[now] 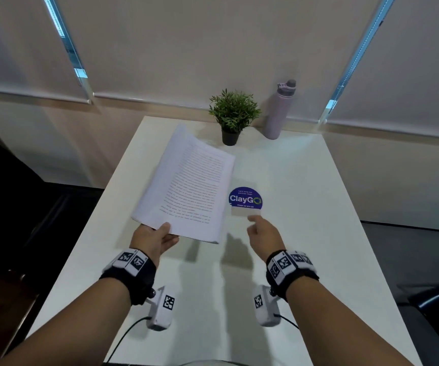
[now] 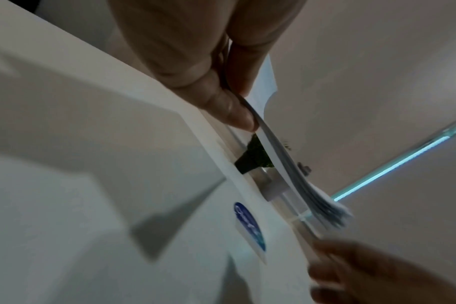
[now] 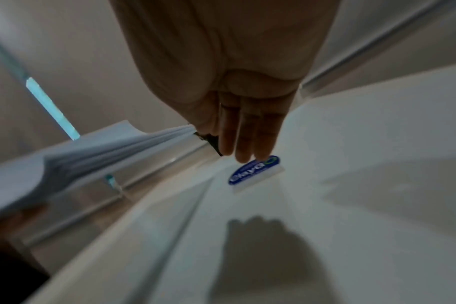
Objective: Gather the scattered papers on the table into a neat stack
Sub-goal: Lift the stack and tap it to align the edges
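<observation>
A bundle of printed white papers (image 1: 189, 183) hangs lifted above the white table (image 1: 305, 233), tilted up toward the far side. My left hand (image 1: 157, 237) pinches its near corner, thumb on top and fingers beneath. Seen edge-on in the left wrist view, the papers (image 2: 286, 162) fan apart at their free end under the thumb (image 2: 229, 109). My right hand (image 1: 262, 231) hovers to the right of the bundle, holding nothing. Its fingers (image 3: 245, 133) are straight and point at the table above a blue sticker. The papers (image 3: 91, 158) show at the left of the right wrist view.
A round blue "ClayGo" sticker (image 1: 245, 199) is stuck on the table beside the bundle. A small potted plant (image 1: 233, 114) and a lilac water bottle (image 1: 279, 109) stand at the table's far edge. Window blinds hang behind. The table's left edge runs close to my left arm.
</observation>
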Motion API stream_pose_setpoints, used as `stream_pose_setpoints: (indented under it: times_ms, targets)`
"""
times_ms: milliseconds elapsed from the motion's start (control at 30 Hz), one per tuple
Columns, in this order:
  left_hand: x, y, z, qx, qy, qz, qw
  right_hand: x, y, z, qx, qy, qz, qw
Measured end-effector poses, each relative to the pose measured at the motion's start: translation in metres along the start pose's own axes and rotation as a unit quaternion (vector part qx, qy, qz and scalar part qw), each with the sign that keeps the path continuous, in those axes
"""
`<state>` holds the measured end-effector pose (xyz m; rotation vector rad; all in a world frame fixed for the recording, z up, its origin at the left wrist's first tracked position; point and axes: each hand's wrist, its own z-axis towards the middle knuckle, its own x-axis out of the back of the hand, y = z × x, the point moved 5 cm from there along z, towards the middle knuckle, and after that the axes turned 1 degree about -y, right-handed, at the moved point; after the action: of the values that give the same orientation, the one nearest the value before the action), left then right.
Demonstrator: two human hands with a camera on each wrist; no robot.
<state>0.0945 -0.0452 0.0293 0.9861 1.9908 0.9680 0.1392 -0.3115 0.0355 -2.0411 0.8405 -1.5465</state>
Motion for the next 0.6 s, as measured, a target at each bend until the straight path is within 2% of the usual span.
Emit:
stream_pose_setpoints:
  times_ms: [67,167,333,433,600]
  targets:
    - [0.009,-0.002,0.014,0.006,0.010,0.008,1.000,-0.014,0.025,-0.003,0.005,-0.056,-0.174,0.983]
    - [0.019,-0.008,0.035,0.021,0.025,0.009,0.999,-0.030,0.054,-0.013,-0.014,-0.107,-0.290,0.951]
    - [0.020,-0.020,0.069,0.071,0.066,0.009,0.995,-0.043,0.083,-0.016,-0.049,-0.143,-0.327,0.933]
    - [0.019,-0.024,0.086,0.096,0.085,0.025,0.991,-0.047,0.089,-0.008,-0.057,-0.146,-0.323,0.933]
    - [0.012,-0.028,0.114,0.120,0.072,0.069,0.988,-0.053,0.096,0.001,-0.076,-0.151,-0.304,0.938]
